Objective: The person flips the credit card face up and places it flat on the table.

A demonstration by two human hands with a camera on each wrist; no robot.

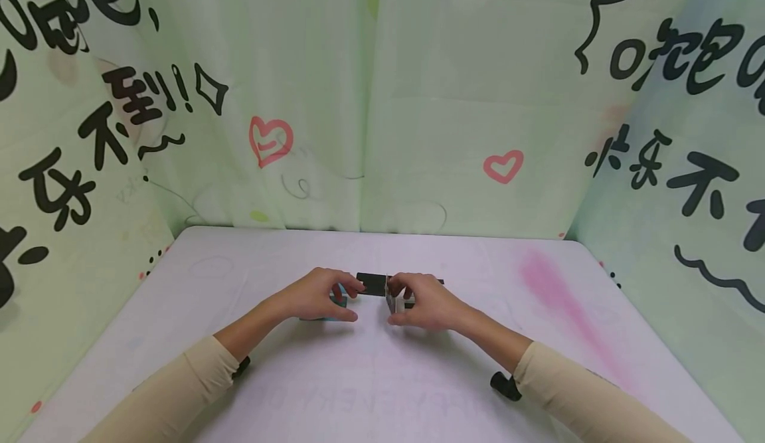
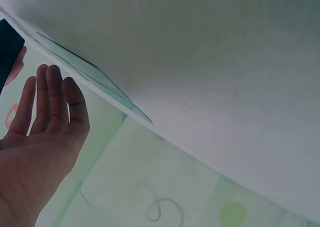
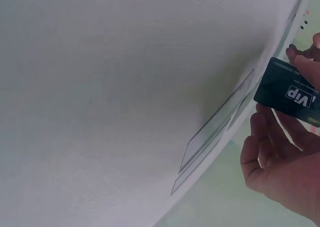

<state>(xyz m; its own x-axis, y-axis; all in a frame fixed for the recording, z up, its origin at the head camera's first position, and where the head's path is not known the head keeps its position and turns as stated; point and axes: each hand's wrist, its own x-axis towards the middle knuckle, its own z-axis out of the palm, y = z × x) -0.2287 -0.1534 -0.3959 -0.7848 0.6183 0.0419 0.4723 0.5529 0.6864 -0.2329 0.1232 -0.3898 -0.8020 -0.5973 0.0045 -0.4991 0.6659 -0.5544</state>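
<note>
In the head view my left hand [image 1: 325, 294] is at the table's middle, with a gap between thumb and fingers. The left wrist view shows that left hand [image 2: 55, 117] with long, nearly straight fingers. A dark green card [image 3: 287, 93] marked "Vip" appears upside down in the right wrist view. My right hand [image 3: 282, 172] has its fingertips at the card's lower edge, and left-hand fingers overlap its upper part. From the head, my right hand [image 1: 427, 302] pinches a card [image 1: 391, 301] seen almost edge-on. Behind the hands is a dark card [image 1: 373, 284]; whether it lies flat is unclear.
A teal card [image 1: 339, 301] lies partly under my left hand. Thin-looking cards [image 3: 215, 127] lie on the white table [image 1: 287, 390], which has a pink smear [image 1: 556, 297] at right. Light green curtains [image 1: 418, 97] with writing and hearts stand behind and beside it.
</note>
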